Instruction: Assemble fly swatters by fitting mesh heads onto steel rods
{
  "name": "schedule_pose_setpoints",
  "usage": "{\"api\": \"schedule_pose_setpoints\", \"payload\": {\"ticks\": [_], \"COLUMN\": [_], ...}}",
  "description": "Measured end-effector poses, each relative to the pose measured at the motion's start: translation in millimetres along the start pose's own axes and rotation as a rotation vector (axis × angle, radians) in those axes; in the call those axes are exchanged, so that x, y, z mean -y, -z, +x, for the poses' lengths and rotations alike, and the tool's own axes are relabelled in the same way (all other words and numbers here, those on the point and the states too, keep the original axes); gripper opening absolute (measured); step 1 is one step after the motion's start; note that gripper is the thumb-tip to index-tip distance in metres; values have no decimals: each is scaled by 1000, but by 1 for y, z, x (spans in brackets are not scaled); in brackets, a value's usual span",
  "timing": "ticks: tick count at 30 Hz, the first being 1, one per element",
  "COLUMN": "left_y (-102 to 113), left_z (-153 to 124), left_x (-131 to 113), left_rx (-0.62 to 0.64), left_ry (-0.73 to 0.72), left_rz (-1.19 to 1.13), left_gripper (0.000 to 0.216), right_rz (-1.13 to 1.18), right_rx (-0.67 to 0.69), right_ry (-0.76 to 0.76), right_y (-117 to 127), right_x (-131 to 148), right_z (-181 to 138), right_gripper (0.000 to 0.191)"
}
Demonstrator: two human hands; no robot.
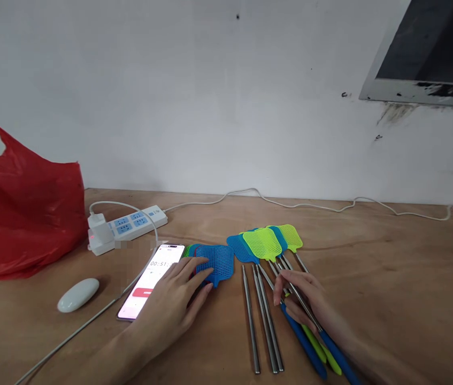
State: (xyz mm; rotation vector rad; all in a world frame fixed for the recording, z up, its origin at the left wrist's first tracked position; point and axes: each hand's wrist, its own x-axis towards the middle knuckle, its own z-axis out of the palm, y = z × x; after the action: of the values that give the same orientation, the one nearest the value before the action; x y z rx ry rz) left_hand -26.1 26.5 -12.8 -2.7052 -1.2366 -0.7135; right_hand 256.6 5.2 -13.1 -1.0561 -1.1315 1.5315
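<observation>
My left hand (174,299) lies flat with fingers stretched out, its fingertips on a blue mesh swatter head (219,262) that tops a small stack. My right hand (302,299) pinches the thin metal rod of an assembled fly swatter (306,307) with a blue grip. Several assembled swatters with blue and yellow-green heads (264,243) fan out beyond it, handles (314,347) pointing toward me. Three loose metal rods (264,321) lie between my hands.
A phone (150,286) showing a timer lies left of my left hand. A white oval object (77,294), a power strip (125,227) with plugged charger and cables, and a red plastic bag (17,214) sit at the left on the wooden table (390,278). A dark screen (430,48) hangs top right.
</observation>
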Motion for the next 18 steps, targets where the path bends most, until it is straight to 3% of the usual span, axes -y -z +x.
{"api": "schedule_pose_setpoints", "payload": {"ticks": [5, 13, 18], "left_y": [-1, 2, 9], "left_z": [-2, 0, 2], "left_x": [-3, -8, -11], "left_rx": [59, 96, 73], "left_ry": [-9, 14, 16], "left_rz": [-54, -170, -304], "left_gripper": [31, 27, 27], "right_rz": [44, 253, 251], "right_rx": [-48, -288, -230], "right_ry": [-4, -57, 19], "right_y": [4, -6, -7], "right_x": [-2, 15, 15], "right_z": [2, -1, 0], "right_gripper": [54, 48, 40]}}
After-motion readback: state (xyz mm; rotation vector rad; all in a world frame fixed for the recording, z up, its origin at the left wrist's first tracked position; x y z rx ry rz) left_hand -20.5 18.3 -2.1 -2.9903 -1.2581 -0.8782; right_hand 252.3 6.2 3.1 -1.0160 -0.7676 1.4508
